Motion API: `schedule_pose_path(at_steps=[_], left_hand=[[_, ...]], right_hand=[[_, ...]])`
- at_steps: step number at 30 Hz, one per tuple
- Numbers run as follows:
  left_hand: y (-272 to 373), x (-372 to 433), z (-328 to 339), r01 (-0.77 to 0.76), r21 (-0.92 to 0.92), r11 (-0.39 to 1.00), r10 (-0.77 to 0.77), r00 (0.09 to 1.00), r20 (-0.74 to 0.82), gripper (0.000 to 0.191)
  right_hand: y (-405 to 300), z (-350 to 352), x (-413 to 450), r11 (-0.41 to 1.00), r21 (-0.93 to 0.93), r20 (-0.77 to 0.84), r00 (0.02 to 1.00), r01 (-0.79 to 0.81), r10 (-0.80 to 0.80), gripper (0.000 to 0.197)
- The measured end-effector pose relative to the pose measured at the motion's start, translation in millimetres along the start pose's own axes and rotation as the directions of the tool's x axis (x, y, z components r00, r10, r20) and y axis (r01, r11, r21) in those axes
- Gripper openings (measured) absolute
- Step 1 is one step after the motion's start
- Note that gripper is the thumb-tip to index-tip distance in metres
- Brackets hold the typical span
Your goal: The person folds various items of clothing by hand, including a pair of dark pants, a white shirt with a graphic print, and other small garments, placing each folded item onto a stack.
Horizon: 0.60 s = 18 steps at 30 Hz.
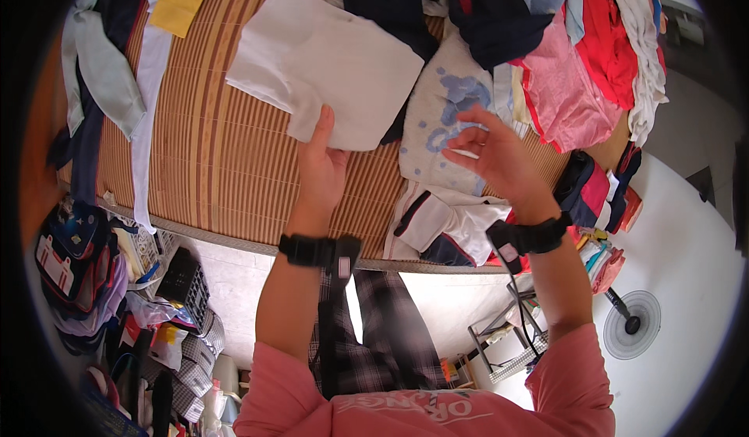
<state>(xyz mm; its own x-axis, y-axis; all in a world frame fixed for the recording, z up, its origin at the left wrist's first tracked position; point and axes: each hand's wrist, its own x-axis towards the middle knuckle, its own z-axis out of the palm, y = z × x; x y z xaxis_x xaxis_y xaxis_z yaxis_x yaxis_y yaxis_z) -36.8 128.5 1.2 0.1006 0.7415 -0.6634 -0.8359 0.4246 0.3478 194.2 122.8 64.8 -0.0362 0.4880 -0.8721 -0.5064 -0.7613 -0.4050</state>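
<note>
My left hand (pixel 323 165) holds the near edge of a folded white garment (pixel 357 74), thumb on top and fingers beneath it. The garment is above a bamboo slat mat (pixel 228 162). My right hand (pixel 491 150) is raised to the right of the garment, fingers curled and apart, with nothing gripped. Beneath it lies a white fleecy cloth with blue patterns (pixel 421 138). Nearer me, a white garment with dark trim (pixel 433 220) lies at the mat's edge.
Navy (pixel 491 21), pink (pixel 567 86) and red clothes (pixel 608 51) are heaped at the upper right. White (pixel 149 115) and pale green clothing (pixel 105 68) lies at the left. A backpack (pixel 76 261) and a black crate (pixel 181 285) stand lower left; a fan (pixel 632 324) is lower right.
</note>
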Motion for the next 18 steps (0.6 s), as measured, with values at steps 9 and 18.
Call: schedule_pose_path(at_steps=[9, 18], left_hand=[[-7, 9, -1, -0.233, 0.525, 0.818, 0.197, 0.973, 0.124, 0.047], [14, 24, -3, -0.155, 0.245, 0.957, 0.184, 0.978, -0.099, 0.067]], right_hand=[[53, 57, 54, 0.978, -0.19, -0.169, 0.978, 0.087, -0.12, 0.042], [64, 62, 65, 0.973, -0.141, -0.106, 0.975, 0.182, -0.198, 0.058]])
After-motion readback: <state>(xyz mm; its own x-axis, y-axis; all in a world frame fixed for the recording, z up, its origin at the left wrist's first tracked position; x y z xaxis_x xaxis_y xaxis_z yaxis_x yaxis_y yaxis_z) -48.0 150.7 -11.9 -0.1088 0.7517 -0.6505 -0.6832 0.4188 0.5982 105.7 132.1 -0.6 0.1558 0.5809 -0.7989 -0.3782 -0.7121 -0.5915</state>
